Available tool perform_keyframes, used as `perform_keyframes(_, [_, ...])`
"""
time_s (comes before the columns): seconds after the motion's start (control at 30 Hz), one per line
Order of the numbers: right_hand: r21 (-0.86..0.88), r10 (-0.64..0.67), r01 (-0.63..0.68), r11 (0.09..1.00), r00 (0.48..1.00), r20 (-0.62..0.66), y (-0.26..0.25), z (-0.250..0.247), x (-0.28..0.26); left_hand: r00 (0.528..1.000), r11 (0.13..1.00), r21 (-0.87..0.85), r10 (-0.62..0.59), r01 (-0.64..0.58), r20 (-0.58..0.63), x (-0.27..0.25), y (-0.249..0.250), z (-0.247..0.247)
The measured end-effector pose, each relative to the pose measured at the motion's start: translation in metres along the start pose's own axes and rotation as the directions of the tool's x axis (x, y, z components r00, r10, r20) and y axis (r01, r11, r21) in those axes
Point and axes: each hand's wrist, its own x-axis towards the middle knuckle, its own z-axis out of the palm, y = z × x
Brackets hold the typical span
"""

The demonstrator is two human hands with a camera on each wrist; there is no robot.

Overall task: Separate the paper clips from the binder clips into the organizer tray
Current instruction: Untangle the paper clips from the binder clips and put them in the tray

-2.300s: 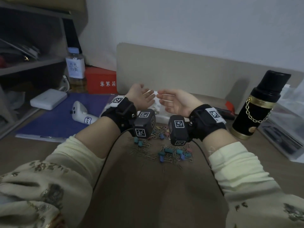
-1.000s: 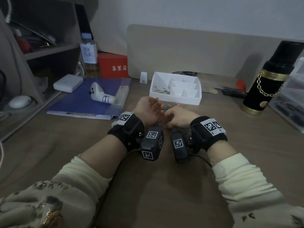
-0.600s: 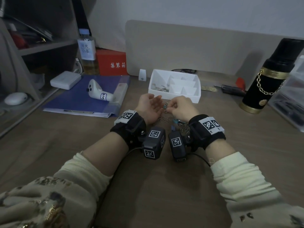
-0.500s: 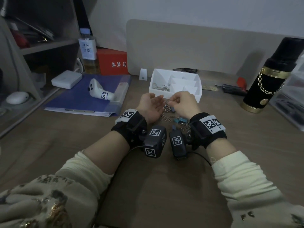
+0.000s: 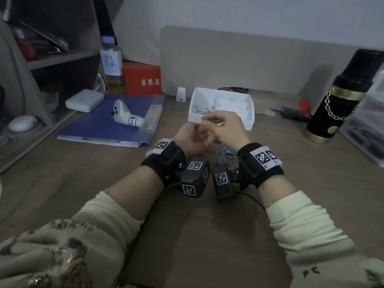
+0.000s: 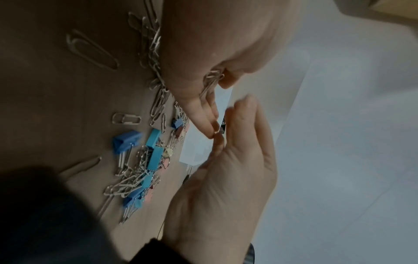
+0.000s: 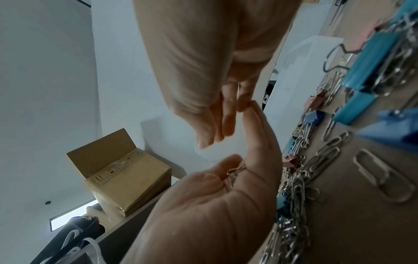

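The white organizer tray (image 5: 248, 123) stands beyond my hands, with paper clips (image 5: 202, 110) in its left compartment. A mixed pile (image 5: 223, 154) of silver paper clips (image 6: 125, 118) and blue, teal and pink binder clips (image 6: 125, 141) lies on the desk under my wrists. My left hand (image 5: 195, 134) is palm up; its thumb clamps a few paper clips (image 6: 211, 80) against the palm (image 7: 214, 205). These same clips (image 7: 235, 172) also show in the right wrist view. My right hand (image 5: 226, 127) hovers just over it with straight fingers (image 7: 224, 123). One fingertip (image 6: 217, 141) touches a left fingertip.
A black and gold flask (image 5: 342, 96) stands at the right, beside a clear box (image 5: 369, 125) and a screwdriver (image 5: 295, 113). On the left a blue folder (image 5: 99, 123) carries a white controller (image 5: 124, 117). A bottle (image 5: 113, 65) and red box (image 5: 143, 80) stand behind it.
Both hands came down from a raised pose to the pile. The right hand then lifted off the desk and moved over the left palm, close to the tray's front.
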Motion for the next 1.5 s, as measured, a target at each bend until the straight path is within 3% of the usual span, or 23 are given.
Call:
perform_keyframes(0.07, [-0.065, -0.036, 0.030, 0.997, 0.995, -0.094, 0.004, -0.004, 0.003, 0.998, 0.992, -0.122, 0.026, -0.033, -0.062, 0.001, 0.007, -0.004])
perform_keyframes(0.13, [-0.109, 0.015, -0.023, 0.994, 0.997, -0.075, 0.009, -0.006, 0.005, 0.991, 0.982, -0.161, 0.079, -0.096, -0.108, 0.004, 0.017, -0.009])
perform_keyframes(0.27, [-0.256, 0.132, -0.085, 0.963, 0.976, 0.174, 0.015, -0.005, 0.003, 0.985, 0.982, -0.109, 0.145, -0.155, -0.097, 0.006, 0.036, -0.016])
perform_keyframes(0.43, [-0.396, 0.231, -0.069, 0.916, 0.896, 0.380, 0.012, -0.004, 0.001, 0.973, 0.974, -0.099, 0.192, -0.205, -0.128, 0.008, 0.042, -0.020])
perform_keyframes(0.57, [-0.503, 0.183, 0.109, 0.857, 0.848, 0.497, 0.008, 0.000, 0.001, 0.975, 0.977, -0.082, 0.187, -0.197, -0.124, 0.009, 0.040, -0.020])
perform_keyframes(0.67, [-0.547, 0.201, 0.168, 0.820, 0.811, 0.550, 0.009, 0.006, 0.004, 0.976, 0.978, -0.069, 0.186, -0.194, -0.118, 0.011, 0.039, -0.021])
perform_keyframes(0.8, [-0.599, 0.192, 0.211, 0.773, 0.821, 0.538, 0.010, 0.007, 0.004, 0.976, 0.983, -0.049, 0.170, -0.178, -0.133, 0.014, 0.035, -0.020])
perform_keyframes(0.97, [-0.572, 0.210, 0.080, 0.817, 0.881, 0.424, 0.015, 0.003, 0.003, 0.980, 0.988, -0.025, 0.151, -0.156, -0.130, 0.015, 0.030, -0.020])
perform_keyframes(1.37, [-0.654, 0.284, 0.063, 0.754, 0.866, 0.411, 0.014, 0.002, 0.001, 0.984, 0.990, -0.014, 0.135, -0.137, -0.120, 0.016, 0.027, -0.019])
perform_keyframes(1.5, [-0.606, 0.235, 0.002, 0.795, 0.921, 0.311, 0.013, 0.002, 0.003, 0.983, 0.991, 0.000, 0.132, -0.133, -0.132, 0.016, 0.028, -0.018])
